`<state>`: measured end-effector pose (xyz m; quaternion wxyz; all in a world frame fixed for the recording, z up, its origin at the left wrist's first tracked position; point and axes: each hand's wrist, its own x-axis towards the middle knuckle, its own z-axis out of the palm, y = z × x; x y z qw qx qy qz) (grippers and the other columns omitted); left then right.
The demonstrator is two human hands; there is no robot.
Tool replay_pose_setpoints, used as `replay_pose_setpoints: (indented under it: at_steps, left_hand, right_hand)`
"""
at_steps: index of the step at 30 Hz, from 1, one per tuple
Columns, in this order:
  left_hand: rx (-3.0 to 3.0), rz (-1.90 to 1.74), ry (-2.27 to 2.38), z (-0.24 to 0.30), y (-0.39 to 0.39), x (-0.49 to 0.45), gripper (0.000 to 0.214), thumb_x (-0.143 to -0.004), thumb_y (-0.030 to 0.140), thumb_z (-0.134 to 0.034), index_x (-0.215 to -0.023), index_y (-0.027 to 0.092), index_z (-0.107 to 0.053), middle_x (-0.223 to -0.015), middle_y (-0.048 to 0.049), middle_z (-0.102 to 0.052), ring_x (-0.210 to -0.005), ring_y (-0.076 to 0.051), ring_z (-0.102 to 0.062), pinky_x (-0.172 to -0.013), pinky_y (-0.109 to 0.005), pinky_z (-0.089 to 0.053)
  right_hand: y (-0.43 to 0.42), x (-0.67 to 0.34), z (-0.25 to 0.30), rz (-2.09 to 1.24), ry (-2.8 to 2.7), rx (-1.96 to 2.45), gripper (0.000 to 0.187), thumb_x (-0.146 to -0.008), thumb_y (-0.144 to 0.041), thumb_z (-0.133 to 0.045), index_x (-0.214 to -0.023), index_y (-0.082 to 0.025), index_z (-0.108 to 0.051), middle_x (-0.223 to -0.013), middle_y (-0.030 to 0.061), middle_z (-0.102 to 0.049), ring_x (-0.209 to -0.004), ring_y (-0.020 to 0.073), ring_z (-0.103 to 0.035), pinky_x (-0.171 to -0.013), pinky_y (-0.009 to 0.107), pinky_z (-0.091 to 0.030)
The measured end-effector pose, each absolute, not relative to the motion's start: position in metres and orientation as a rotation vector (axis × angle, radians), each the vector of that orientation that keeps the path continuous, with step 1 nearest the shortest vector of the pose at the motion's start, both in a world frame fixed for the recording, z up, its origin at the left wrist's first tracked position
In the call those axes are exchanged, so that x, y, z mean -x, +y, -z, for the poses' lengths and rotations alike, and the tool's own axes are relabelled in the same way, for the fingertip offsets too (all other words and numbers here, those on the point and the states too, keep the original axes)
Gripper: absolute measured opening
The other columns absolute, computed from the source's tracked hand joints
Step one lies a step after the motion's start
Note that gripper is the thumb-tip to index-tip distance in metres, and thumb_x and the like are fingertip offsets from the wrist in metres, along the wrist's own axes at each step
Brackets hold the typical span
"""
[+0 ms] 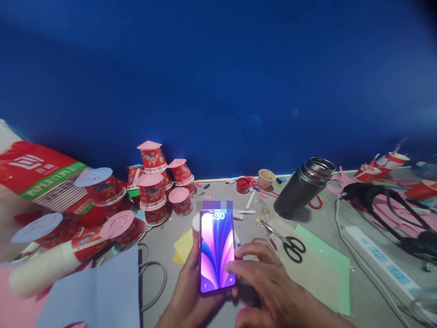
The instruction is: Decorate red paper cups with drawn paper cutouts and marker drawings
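Note:
A smartphone point(217, 253) stands upright in my left hand point(194, 287), with its screen lit in purple, pink and blue and facing me. The fingers of my left hand wrap its sides and lower edge. My right hand point(269, 282) is at the phone's right side, fingers apart and bent, holding nothing. One fingertip lies over the lower right of the screen; whether it touches the glass I cannot tell. Behind the phone, yellow paper point(183, 246) sticks out at the left. Black-handled scissors point(290, 246) lie to the right, beyond my right hand.
Red paper cups point(152, 193) with pink paper tops are stacked at the left, near a paper-cup bag point(51, 177). Blue paper point(92, 291) lies in front. A dark flask point(302, 189), green paper point(327, 264) and a white power strip point(382, 262) occupy the right.

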<state>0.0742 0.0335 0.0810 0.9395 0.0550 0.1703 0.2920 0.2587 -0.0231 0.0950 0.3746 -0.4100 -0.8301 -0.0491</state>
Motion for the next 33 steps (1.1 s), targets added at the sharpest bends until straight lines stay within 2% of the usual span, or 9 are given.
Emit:
replay_pose_setpoints:
  at_steps: [3,5,8,10,12,19,25,33]
  left_hand:
    - [-0.128,-0.612,0.345,-0.078,0.033,-0.074,0.062,-0.098,0.064,-0.059,-0.129,0.013,-0.072,-0.099,-0.0151,-0.077,-0.075,-0.026,-0.074,-0.061,-0.036,-0.059]
    - [-0.162,-0.605,0.356,-0.076,0.034,-0.074,0.068,-0.097,0.068,-0.057,-0.131,0.011,-0.071,-0.099,-0.0172,-0.077,-0.077,-0.029,-0.074,-0.060,-0.038,-0.058]
    - [-0.201,-0.587,0.386,-0.073,0.034,-0.074,0.078,-0.095,0.074,-0.053,-0.133,0.008,-0.069,-0.098,-0.0198,-0.076,-0.078,-0.031,-0.074,-0.060,-0.040,-0.059]
    - [-0.208,-0.591,0.400,-0.073,0.035,-0.074,0.078,-0.096,0.075,-0.051,-0.131,0.007,-0.070,-0.097,-0.0205,-0.076,-0.078,-0.031,-0.074,-0.059,-0.039,-0.059]
    - [-0.211,-0.594,0.410,-0.075,0.035,-0.074,0.078,-0.096,0.075,-0.050,-0.128,0.007,-0.071,-0.097,-0.0209,-0.076,-0.078,-0.032,-0.075,-0.059,-0.040,-0.059]
    - [-0.220,-0.599,0.416,-0.079,0.035,-0.075,0.076,-0.096,0.074,-0.050,-0.123,0.007,-0.072,-0.098,-0.0216,-0.077,-0.078,-0.032,-0.075,-0.059,-0.040,-0.060]
    - [-0.227,-0.572,0.409,-0.077,0.037,-0.074,0.077,-0.095,0.076,-0.051,-0.122,0.007,-0.072,-0.101,-0.0217,-0.077,-0.081,-0.032,-0.076,-0.061,-0.040,-0.060]
    - [-0.242,-0.557,0.366,-0.074,0.036,-0.075,0.076,-0.096,0.075,-0.049,-0.122,0.008,-0.071,-0.105,-0.0217,-0.078,-0.085,-0.033,-0.077,-0.064,-0.042,-0.061]
  right_hand:
    - [-0.010,-0.259,-0.098,0.173,-2.045,1.104,0.066,-0.106,-0.071,-0.038,-0.138,-0.018,-0.059,-0.103,0.0100,-0.079,-0.110,0.0295,-0.068,-0.098,0.046,-0.053]
    - [-0.001,-0.264,-0.100,0.240,-1.895,1.214,0.071,-0.105,-0.071,-0.040,-0.148,-0.016,-0.054,-0.121,0.0160,-0.074,-0.120,0.0333,-0.063,-0.100,0.051,-0.052]
    - [0.006,-0.276,-0.102,0.268,-1.702,1.197,0.063,-0.108,-0.055,-0.048,-0.158,-0.017,-0.041,-0.135,0.0173,-0.068,-0.130,0.0335,-0.055,-0.104,0.052,-0.052]
    - [0.004,-0.285,-0.098,0.245,-1.640,1.180,0.055,-0.109,-0.042,-0.049,-0.158,-0.019,-0.040,-0.132,0.0154,-0.069,-0.128,0.0317,-0.055,-0.102,0.051,-0.053]
    - [0.000,-0.292,-0.090,0.215,-1.627,1.214,0.047,-0.108,-0.036,-0.051,-0.153,-0.021,-0.046,-0.126,0.0132,-0.072,-0.122,0.0305,-0.058,-0.099,0.049,-0.055]
    - [-0.017,-0.308,-0.057,0.095,-1.565,1.448,0.028,-0.103,-0.028,-0.057,-0.131,-0.023,-0.062,-0.110,0.0086,-0.078,-0.108,0.0269,-0.069,-0.092,0.044,-0.057]
    - [-0.020,-0.305,-0.054,0.098,-1.559,1.457,0.027,-0.102,-0.025,-0.058,-0.129,-0.022,-0.062,-0.104,0.0086,-0.079,-0.105,0.0277,-0.069,-0.093,0.047,-0.057]
    - [-0.020,-0.297,-0.063,0.118,-1.703,1.313,0.036,-0.100,-0.027,-0.060,-0.136,-0.023,-0.058,-0.102,0.0095,-0.079,-0.102,0.0299,-0.067,-0.087,0.048,-0.059]
